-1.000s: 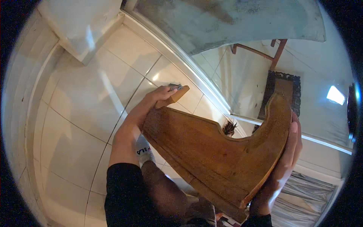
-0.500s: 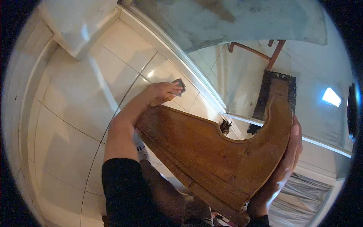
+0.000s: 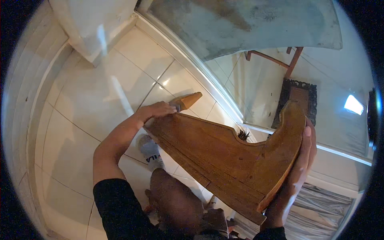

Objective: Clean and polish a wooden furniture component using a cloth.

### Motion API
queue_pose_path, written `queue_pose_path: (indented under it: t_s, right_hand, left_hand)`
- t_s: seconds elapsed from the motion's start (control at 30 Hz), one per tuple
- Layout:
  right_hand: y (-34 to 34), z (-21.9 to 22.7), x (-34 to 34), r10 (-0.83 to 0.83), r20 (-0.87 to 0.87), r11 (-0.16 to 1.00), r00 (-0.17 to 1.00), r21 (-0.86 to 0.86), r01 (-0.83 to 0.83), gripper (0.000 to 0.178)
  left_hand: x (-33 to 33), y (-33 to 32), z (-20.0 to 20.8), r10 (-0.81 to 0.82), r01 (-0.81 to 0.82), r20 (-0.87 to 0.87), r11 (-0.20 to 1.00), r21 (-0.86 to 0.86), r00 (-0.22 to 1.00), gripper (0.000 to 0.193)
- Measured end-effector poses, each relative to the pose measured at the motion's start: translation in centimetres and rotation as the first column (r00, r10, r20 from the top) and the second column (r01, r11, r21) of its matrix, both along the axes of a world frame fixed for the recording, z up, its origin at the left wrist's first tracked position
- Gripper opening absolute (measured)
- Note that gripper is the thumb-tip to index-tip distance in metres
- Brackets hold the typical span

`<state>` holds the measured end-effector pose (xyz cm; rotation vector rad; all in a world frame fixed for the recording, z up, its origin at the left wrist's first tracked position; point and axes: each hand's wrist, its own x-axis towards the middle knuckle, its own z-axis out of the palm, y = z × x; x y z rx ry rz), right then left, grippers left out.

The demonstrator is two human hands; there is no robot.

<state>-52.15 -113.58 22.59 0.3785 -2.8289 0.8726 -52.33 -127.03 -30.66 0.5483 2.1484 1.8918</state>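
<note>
A large brown wooden piece (image 3: pixel 224 152), flat with a curved cut-out, slants across the space before me above my legs. My right hand (image 3: pixel 300 168) grips its curved right edge, fingers mostly hidden behind. At its upper left corner, a tapered wooden end (image 3: pixel 190 101) juts away from me. My left hand (image 3: pixel 158 110) is closed at the base of that end, pressing a small dark grey folded piece of sandpaper (image 3: pixel 176 108) on the wood; most of the sandpaper is hidden under the fingers.
Cream floor tiles (image 3: pixel 76 116) lie below, with my sock-covered foot (image 3: pixel 150 152) under the wood. A glass panel (image 3: pixel 248 28) and a pale sill stand beyond. Past it are a dark carved frame (image 3: pixel 294 104) and a reddish wooden leg piece (image 3: pixel 294 62). Silvery sheeting (image 3: pixel 320 212) is at lower right.
My left hand has drawn back toward me with the sandpaper, from the tip of the tapered end to its base, uncovering it. My right hand keeps its grip on the wooden piece.
</note>
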Motion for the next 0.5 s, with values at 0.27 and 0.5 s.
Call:
queue_pose_path:
  t_s: [0.27, 0.5]
  right_hand:
    - [0.9, 0.2, -0.8, 0.032, 0.026, 0.998, 0.999, 0.049, -0.033, 0.052]
    - [0.4, 0.3, -0.4, 0.020, -0.024, 0.993, 1.000, 0.117, -0.017, 0.052]
  left_hand:
    - [-0.8, 1.0, 4.8, 0.124, -0.045, 0.503, 0.985, -0.166, 0.856, 0.068]
    - [1.9, 0.9, 11.7, 0.302, -0.239, 0.402, 0.950, -0.200, 0.865, 0.059]
